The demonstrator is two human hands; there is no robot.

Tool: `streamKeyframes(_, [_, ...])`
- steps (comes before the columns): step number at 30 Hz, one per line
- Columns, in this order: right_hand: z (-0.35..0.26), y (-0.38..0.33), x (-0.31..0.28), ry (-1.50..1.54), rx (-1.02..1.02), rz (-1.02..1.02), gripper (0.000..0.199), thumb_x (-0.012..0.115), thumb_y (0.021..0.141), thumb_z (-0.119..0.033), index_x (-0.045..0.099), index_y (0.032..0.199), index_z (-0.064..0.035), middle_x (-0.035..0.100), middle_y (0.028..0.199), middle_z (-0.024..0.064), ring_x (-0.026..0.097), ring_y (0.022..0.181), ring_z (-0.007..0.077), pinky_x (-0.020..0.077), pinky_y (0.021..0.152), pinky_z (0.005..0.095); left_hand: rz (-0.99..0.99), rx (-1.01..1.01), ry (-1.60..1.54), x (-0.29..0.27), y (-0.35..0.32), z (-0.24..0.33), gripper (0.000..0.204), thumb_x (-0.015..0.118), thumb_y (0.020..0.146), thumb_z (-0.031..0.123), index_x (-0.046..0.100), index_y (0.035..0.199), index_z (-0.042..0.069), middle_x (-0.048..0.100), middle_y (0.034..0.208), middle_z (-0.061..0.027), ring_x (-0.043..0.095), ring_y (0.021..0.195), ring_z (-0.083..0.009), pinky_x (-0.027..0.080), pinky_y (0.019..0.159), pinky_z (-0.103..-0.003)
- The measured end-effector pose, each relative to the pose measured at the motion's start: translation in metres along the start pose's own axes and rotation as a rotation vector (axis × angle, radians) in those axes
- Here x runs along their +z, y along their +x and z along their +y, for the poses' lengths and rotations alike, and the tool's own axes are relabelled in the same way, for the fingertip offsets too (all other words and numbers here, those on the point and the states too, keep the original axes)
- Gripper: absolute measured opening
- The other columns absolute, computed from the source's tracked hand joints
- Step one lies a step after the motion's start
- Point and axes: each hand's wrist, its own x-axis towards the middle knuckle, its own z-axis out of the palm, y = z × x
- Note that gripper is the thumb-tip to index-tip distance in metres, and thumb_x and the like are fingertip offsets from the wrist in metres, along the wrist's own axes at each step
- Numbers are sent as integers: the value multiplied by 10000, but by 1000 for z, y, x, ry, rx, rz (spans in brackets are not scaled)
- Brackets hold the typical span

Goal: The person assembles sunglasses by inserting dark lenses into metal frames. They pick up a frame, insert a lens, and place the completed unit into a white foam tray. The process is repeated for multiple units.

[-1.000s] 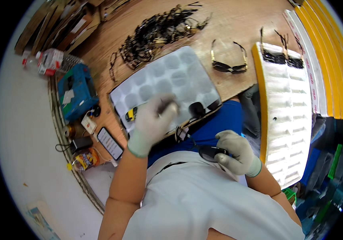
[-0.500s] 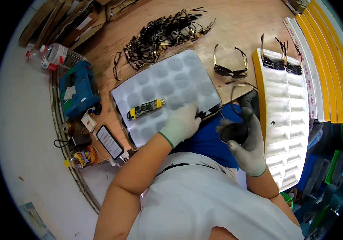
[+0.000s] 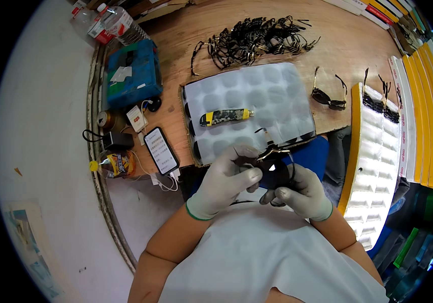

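A dark-lensed pair of sunglasses (image 3: pixel 276 175) with thin gold-toned parts is held close in front of my body. My left hand (image 3: pixel 228 181), in a pale glove, pinches its left side. My right hand (image 3: pixel 303 193), gloved too, has its fingers closed around the right side; some fingers are hidden behind the lenses. Just beyond my hands lies a shallow cardboard box (image 3: pixel 186 123) with a white sheet (image 3: pixel 272 98) over it, dark round shapes showing through. On the sheet rests a camouflage-patterned tool (image 3: pixel 226 117) with yellow ends, resembling a utility knife.
A pile of dark eyeglass frames (image 3: pixel 257 43) lies at the back. One pair of sunglasses (image 3: pixel 329 99) sits right of the box. A white foam tray (image 3: pixel 373 166) with several glasses stands farther right. Leftward are a phone (image 3: pixel 161 150), a blue case (image 3: pixel 135 73) and bottles (image 3: pixel 120 24).
My left hand has left the box's front edge and joined my right hand on the sunglasses. My right hand has brought them inward. The head view has shifted, moving the table's things rightward.
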Motion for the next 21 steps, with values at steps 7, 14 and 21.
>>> streamKeyframes(7, [0,5,6,88,143,-118,297,525,1037,-165,597,1241,38,705,1058,111,606,889,127,510,807,301,-26,-59,-96,-13,-17,-9,393,740,930,242,641,1225,1,670,1001,-59,591,809,-112,487,680,-260])
streamKeyframes(14, [8,3,14,195,129,-67,276,444,1082,-173,571,1202,39,627,927,64,578,859,132,484,808,306,-46,-62,-98,-15,-15,-13,316,665,965,141,617,1245,5,646,1072,-33,580,888,-100,507,779,-265])
streamKeyframes(21, [16,-4,16,-64,-15,92,255,455,1075,-148,562,1179,59,679,944,96,634,845,130,530,791,304,31,-6,162,-2,-7,-14,289,649,997,227,682,1142,-22,642,903,-18,557,805,-81,483,722,-254])
